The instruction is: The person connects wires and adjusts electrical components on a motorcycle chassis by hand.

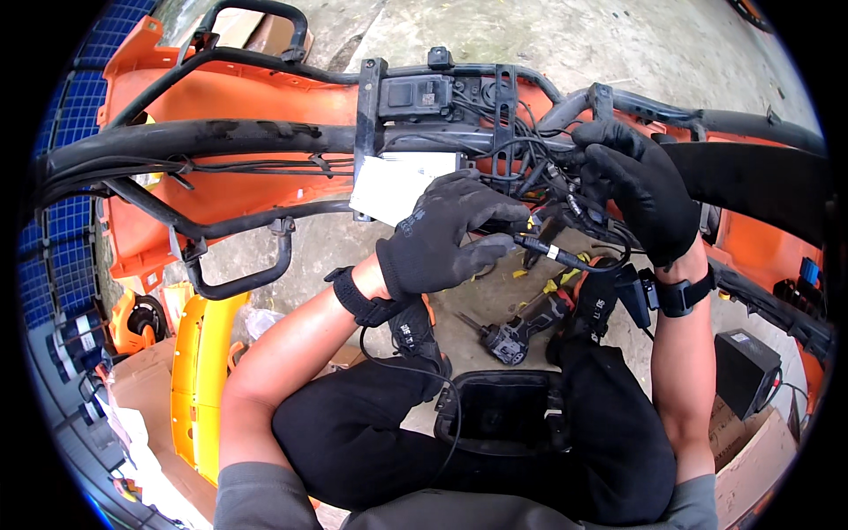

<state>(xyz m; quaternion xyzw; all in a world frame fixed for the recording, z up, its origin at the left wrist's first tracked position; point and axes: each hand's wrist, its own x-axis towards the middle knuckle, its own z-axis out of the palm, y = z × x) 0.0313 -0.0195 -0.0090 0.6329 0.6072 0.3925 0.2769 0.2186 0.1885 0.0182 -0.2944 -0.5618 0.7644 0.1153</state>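
Black gloves cover both hands over an orange vehicle body with a black tube frame (203, 140). My left hand (442, 231) has its thumb and fingertips closed at the end of a black cable (555, 253) with a white band, beside a small yellow piece. To its right, my right hand (643, 187) is curled over the tangled wiring bundle (534, 163); what its fingers hold, if anything, is hidden. A white sheet or label (397, 187) lies on the frame behind my left hand. Farther back sits a black rectangular module (417, 95) with wires at its right.
Between my shoes lies a cordless power tool (517, 336) on the concrete. A black open bin (499, 415) is between my legs. At left are a yellow panel (199, 380) and cardboard; at right a black box (747, 371) stands by cardboard.
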